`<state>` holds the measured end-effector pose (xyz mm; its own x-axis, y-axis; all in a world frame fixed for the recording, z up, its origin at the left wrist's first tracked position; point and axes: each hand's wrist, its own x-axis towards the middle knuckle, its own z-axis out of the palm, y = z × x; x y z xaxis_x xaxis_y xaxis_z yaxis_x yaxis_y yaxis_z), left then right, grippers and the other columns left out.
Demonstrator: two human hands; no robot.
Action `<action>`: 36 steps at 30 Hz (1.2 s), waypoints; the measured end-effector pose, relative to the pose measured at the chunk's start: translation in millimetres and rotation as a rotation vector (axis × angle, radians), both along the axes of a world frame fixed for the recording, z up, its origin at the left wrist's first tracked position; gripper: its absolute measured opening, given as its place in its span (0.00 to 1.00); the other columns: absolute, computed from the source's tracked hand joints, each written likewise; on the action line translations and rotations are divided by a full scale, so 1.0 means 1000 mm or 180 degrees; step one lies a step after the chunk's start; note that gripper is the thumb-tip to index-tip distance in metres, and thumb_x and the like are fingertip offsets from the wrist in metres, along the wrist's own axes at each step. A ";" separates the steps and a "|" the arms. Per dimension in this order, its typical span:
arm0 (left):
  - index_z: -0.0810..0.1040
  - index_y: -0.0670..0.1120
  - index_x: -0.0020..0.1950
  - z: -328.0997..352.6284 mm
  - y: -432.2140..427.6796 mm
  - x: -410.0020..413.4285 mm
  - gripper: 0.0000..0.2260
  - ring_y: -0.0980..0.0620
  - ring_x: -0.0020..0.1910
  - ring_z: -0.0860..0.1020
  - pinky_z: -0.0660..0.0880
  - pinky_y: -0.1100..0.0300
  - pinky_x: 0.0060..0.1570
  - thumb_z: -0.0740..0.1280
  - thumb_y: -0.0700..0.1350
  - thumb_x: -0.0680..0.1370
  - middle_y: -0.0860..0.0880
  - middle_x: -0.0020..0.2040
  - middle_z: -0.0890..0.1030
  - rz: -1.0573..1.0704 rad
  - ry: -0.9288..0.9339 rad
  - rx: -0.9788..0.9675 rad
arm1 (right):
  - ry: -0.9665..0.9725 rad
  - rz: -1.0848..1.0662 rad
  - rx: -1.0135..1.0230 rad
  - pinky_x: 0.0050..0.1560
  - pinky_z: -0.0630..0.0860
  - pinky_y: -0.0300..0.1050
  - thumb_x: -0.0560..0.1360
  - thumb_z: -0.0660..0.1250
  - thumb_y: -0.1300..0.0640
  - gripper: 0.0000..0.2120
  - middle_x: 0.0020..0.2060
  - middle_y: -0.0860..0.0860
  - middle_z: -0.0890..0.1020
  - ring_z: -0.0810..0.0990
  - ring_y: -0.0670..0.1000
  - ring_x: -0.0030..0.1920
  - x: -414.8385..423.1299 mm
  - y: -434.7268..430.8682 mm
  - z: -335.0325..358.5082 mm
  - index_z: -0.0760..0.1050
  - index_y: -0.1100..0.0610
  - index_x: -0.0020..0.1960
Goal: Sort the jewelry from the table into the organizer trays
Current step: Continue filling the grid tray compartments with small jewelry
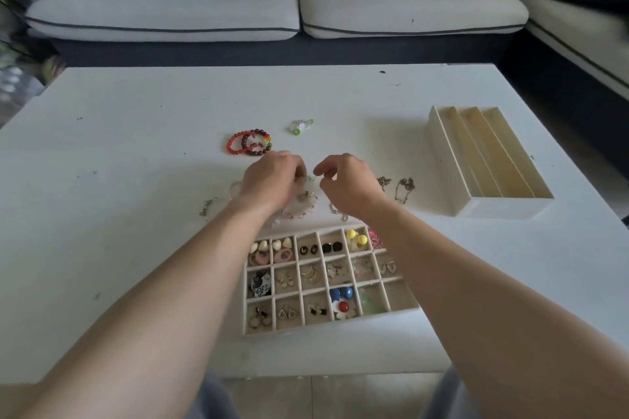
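White worktop (136, 180) w/ a pale sofa (163, 7) behind it carries the whole job. Our grid tray (326, 322) at the near edge looks almost full: earrings in most cells, only the near-right cell seems bare. Long-slot tray (442, 163) at far right holds nothing we can see. Left to sort, as we judge it: red bead bracelets (249, 142), a small green-and-white piece (301, 126) beyond them, a pale bracelet (301, 207) under our hands, thin chains (404, 189) on the right, plus a faint chain (207, 207) at left. So earrings approx. done, bracelets & necklaces not yet. Left hand (272, 177) and right hand (343, 180) hover close together, fingers of both curled in. A tiny greenish bit (309, 178) shows between them, but whether either hand pinches it we can't tell. Our forearms hide some grid cells, and pale pieces on white are hard to make out.
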<state>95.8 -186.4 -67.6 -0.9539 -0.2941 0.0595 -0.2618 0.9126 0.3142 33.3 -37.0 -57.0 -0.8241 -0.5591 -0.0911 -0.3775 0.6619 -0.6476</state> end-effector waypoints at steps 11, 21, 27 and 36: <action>0.81 0.50 0.44 0.045 0.018 0.035 0.06 0.58 0.35 0.81 0.74 0.64 0.38 0.71 0.38 0.75 0.54 0.36 0.84 0.0011 0.0539 0.1738 | -0.0470 0.0126 -0.0829 0.37 0.71 0.39 0.78 0.66 0.61 0.09 0.45 0.50 0.85 0.77 0.44 0.35 0.033 0.015 0.024 0.82 0.55 0.56; 0.84 0.47 0.54 0.085 0.040 0.089 0.05 0.57 0.37 0.82 0.78 0.64 0.39 0.70 0.40 0.80 0.50 0.42 0.87 -0.0040 0.0513 0.2607 | -0.0927 0.0146 -0.1282 0.35 0.74 0.41 0.77 0.72 0.55 0.04 0.36 0.49 0.86 0.76 0.45 0.32 0.062 0.066 0.068 0.85 0.54 0.48; 0.83 0.47 0.57 0.097 0.054 0.116 0.07 0.54 0.42 0.83 0.79 0.63 0.41 0.67 0.40 0.82 0.48 0.44 0.86 -0.0114 0.0239 0.3230 | -0.1471 0.0179 -0.1558 0.41 0.76 0.44 0.79 0.71 0.57 0.05 0.37 0.52 0.85 0.79 0.49 0.37 0.075 0.100 0.086 0.84 0.58 0.48; 0.80 0.44 0.55 0.092 0.080 0.128 0.06 0.50 0.44 0.83 0.76 0.61 0.40 0.66 0.38 0.82 0.46 0.46 0.86 -0.0138 -0.0202 0.3801 | -0.2279 0.0077 -0.1918 0.50 0.82 0.51 0.83 0.64 0.60 0.07 0.43 0.55 0.85 0.85 0.53 0.41 0.084 0.113 0.086 0.79 0.62 0.50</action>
<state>224.3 -106.3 24.1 -0.9557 -0.0992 -0.2771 -0.2838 0.0615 0.9569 117.5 76.1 29.3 -0.6712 -0.6936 -0.2618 0.2346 0.1362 -0.9625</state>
